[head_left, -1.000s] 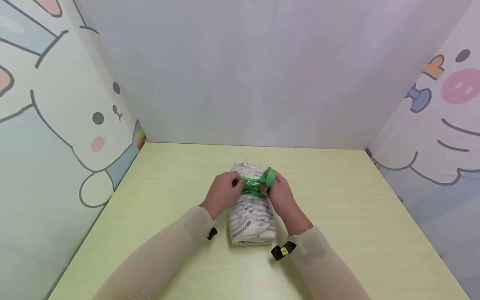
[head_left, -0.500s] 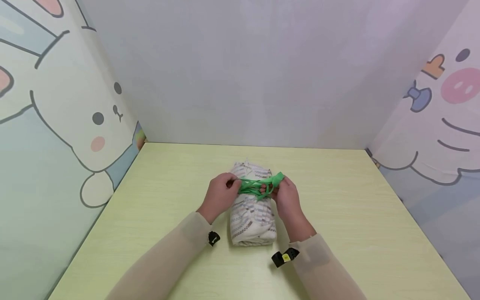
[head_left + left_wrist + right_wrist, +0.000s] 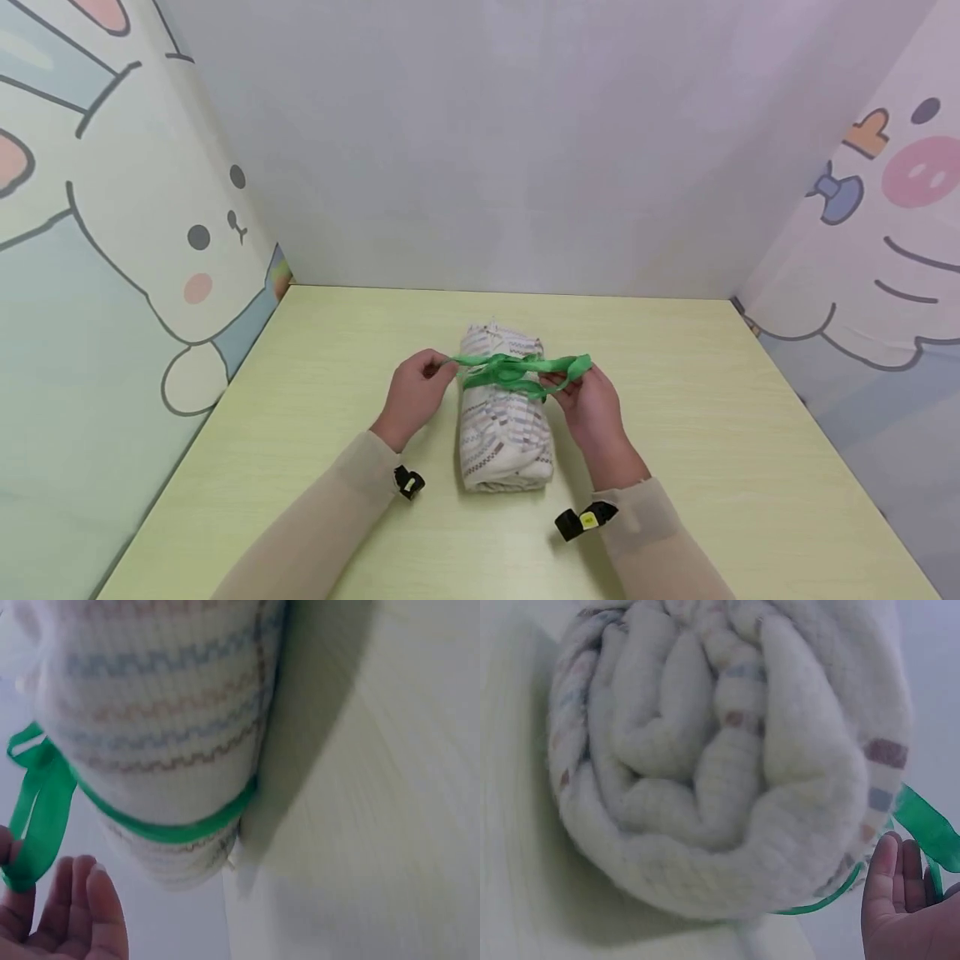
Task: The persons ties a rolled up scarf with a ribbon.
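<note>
A rolled-up patterned cloth (image 3: 506,442) lies lengthwise on the table, fringe at its far end. Green ribbon (image 3: 508,368) crosses its upper half and gathers in a knot on top. On the left side my left hand (image 3: 416,392) pinches one stretch of the ribbon between thumb and forefinger. My right hand (image 3: 592,408) pinches a looped part off to the right, with its other fingers lower beside the roll. In the left wrist view a ribbon band (image 3: 172,831) runs round the cloth's side. The right wrist view shows the roll's spiral end (image 3: 697,765) beside the ribbon (image 3: 930,825).
The pale wooden table (image 3: 360,350) extends around the roll on all sides. A plain light backdrop (image 3: 480,150) stands behind it, with cartoon-printed panels (image 3: 135,208) at both sides. Each sleeve cuff carries a small black camera (image 3: 408,482).
My hands have moved apart, left hand leftward and right hand rightward. The ribbon between them is drawn out wider, and its tangle has gathered into a smaller knot on the roll.
</note>
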A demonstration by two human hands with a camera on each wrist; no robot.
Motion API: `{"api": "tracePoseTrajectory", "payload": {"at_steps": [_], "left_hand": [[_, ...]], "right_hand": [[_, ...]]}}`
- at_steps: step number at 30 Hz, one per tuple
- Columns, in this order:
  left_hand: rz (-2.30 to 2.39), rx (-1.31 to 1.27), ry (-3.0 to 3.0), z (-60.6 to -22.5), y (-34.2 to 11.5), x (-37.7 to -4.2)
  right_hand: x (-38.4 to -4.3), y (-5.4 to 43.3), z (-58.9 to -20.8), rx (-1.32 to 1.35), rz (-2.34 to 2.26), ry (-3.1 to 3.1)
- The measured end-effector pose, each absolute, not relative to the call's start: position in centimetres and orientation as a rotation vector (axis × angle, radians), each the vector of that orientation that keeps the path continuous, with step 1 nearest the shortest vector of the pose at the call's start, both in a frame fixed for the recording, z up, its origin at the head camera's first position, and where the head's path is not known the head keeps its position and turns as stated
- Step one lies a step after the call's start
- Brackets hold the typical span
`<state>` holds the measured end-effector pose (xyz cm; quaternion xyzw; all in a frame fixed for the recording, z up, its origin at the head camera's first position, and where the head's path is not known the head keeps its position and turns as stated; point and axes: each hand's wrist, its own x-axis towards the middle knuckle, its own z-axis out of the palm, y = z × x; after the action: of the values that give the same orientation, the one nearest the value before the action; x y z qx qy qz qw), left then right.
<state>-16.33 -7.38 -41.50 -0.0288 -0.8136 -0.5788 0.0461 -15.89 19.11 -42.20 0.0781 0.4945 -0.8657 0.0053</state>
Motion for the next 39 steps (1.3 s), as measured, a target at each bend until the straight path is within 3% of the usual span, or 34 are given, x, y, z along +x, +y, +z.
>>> {"api": "tracePoseTrajectory", "payload": {"at_steps": [16, 23, 27, 30, 35, 39], "left_hand": [[-2.444, -0.155, -2.147, -41.6, -13.9, -16.5], [-2.482, -0.097, -2.177, -41.6, -15.4, -17.0], [-2.253, -0.074, -2.368, -41.6, -15.8, -17.1], [-1.833, -0.121, -2.630, -41.6, -16.2, -17.0], [-1.091, -0.295, -2.907, -41.7, -17.1, -17.0], [-0.783, -0.421, -2.978, -41.8, -18.0, -16.9]], "right_hand": [[-16.7, 22.9, -43.5, 0.365, -2.750, 1.202], [-17.0, 24.1, -43.6, 0.475, -2.718, 1.218], [-17.0, 24.9, -43.4, 0.489, -2.703, 1.276], [-17.0, 25.5, -43.3, 0.470, -2.678, 1.373], [-16.9, 26.6, -43.0, 0.458, -2.570, 1.632], [-16.8, 27.6, -43.0, 0.466, -2.414, 1.858]]}}
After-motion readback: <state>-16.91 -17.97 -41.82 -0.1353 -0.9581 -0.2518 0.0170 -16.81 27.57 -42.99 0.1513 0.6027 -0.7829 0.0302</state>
